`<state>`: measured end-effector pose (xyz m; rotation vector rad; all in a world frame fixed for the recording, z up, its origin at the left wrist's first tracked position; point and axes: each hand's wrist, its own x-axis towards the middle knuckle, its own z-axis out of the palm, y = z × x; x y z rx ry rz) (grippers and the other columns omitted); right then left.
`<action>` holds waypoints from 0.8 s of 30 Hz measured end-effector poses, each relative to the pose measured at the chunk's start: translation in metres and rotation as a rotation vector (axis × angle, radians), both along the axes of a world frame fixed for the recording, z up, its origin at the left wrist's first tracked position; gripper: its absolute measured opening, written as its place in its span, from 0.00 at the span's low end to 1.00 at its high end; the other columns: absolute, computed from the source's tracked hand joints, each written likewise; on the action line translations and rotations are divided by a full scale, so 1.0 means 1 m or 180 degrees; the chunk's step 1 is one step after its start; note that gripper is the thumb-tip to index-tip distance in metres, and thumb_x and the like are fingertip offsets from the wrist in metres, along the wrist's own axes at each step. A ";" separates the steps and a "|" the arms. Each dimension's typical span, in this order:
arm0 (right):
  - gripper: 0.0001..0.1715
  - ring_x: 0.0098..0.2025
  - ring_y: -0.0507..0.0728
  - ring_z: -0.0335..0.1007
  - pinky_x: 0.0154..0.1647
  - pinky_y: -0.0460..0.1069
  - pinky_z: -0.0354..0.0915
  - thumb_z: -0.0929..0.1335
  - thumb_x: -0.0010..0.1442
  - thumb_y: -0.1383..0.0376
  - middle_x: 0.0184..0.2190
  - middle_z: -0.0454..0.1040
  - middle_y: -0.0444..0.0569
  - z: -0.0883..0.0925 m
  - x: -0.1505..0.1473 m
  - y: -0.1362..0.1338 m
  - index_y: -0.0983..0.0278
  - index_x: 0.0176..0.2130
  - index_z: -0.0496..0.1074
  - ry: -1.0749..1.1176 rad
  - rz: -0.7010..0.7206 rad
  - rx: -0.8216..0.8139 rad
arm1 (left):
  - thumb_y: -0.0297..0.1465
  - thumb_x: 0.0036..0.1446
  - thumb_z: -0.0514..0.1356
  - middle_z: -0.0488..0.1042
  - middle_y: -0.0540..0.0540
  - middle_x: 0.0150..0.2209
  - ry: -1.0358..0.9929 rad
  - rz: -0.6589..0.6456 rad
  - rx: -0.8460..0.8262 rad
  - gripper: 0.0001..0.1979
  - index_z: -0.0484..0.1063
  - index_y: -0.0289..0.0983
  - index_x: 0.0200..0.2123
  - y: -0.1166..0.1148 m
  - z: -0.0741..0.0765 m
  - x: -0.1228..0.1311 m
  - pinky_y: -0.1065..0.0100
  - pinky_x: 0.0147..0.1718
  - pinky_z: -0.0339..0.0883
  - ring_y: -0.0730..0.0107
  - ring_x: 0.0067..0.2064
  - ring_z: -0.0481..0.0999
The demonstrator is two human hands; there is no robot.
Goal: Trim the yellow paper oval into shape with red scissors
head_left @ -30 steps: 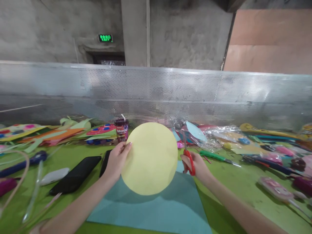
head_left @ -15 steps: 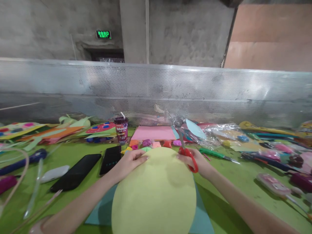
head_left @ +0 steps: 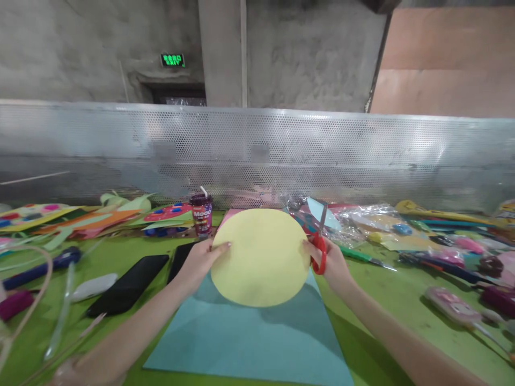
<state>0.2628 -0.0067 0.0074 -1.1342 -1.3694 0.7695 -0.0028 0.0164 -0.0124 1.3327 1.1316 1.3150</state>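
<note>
A pale yellow paper oval (head_left: 259, 257) is held up in front of me, its wide side across my view. My left hand (head_left: 201, 261) pinches its left edge, with the thumb on the near face. At the right edge, my right hand (head_left: 333, 264) grips the paper between thumb and fingers. Red-handled scissors (head_left: 319, 251) also hang on that hand, blades pointing up. Below the oval, a light blue sheet (head_left: 249, 343) lies flat on the green table, and the oval casts a shadow on it.
To the left lie a black phone (head_left: 173, 261), a black power bank (head_left: 129, 287) and a white mouse-like object (head_left: 94, 287). A purple drink cup (head_left: 202, 214) stands behind. On the right are a green-handled knife (head_left: 358, 254) and a pink case (head_left: 453, 305). A perforated metal barrier (head_left: 257, 134) runs behind.
The oval has been turned from upright to sideways and lifted away, uncovering more of the blue sheet. My hands have moved apart to its two side edges, the scissors staying in the right.
</note>
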 end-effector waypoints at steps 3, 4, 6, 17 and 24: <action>0.12 0.15 0.47 0.57 0.18 0.44 0.59 0.62 0.48 0.59 0.14 0.59 0.39 -0.002 0.004 0.002 0.64 0.21 0.57 -0.0111 0.0179 -0.0140 | 0.38 0.42 0.59 0.75 0.41 0.34 -0.0028 0.0421 0.0137 0.18 0.70 0.33 0.35 0.002 0.002 -0.004 0.64 0.29 0.68 0.61 0.31 0.75; 0.11 0.15 0.47 0.57 0.18 0.44 0.60 0.62 0.48 0.61 0.13 0.59 0.38 -0.003 0.005 0.002 0.64 0.21 0.56 -0.0200 0.0214 -0.0213 | 0.38 0.42 0.60 0.75 0.41 0.34 -0.0097 0.0494 0.0146 0.17 0.70 0.34 0.35 0.002 0.003 -0.005 0.64 0.29 0.69 0.61 0.31 0.75; 0.10 0.14 0.47 0.57 0.17 0.44 0.60 0.62 0.46 0.63 0.12 0.59 0.38 -0.004 0.006 0.002 0.64 0.20 0.56 -0.0440 0.0254 -0.0432 | 0.36 0.42 0.60 0.76 0.42 0.33 -0.0312 0.0524 0.0128 0.16 0.70 0.34 0.35 0.003 0.005 -0.005 0.64 0.29 0.69 0.62 0.31 0.75; 0.11 0.12 0.48 0.57 0.15 0.43 0.58 0.60 0.47 0.63 0.09 0.60 0.38 -0.004 -0.005 -0.005 0.64 0.18 0.55 -0.0767 0.0603 -0.0632 | 0.35 0.42 0.60 0.76 0.42 0.32 -0.0458 0.0480 -0.0025 0.14 0.70 0.33 0.34 -0.002 0.009 0.000 0.62 0.29 0.70 0.61 0.30 0.75; 0.09 0.11 0.47 0.56 0.13 0.42 0.56 0.60 0.47 0.65 0.09 0.60 0.38 -0.007 -0.001 -0.001 0.64 0.18 0.56 -0.0732 0.0620 -0.0645 | 0.35 0.42 0.60 0.76 0.42 0.32 -0.0542 0.0454 -0.0013 0.14 0.70 0.34 0.34 -0.001 0.008 -0.001 0.62 0.30 0.70 0.62 0.30 0.75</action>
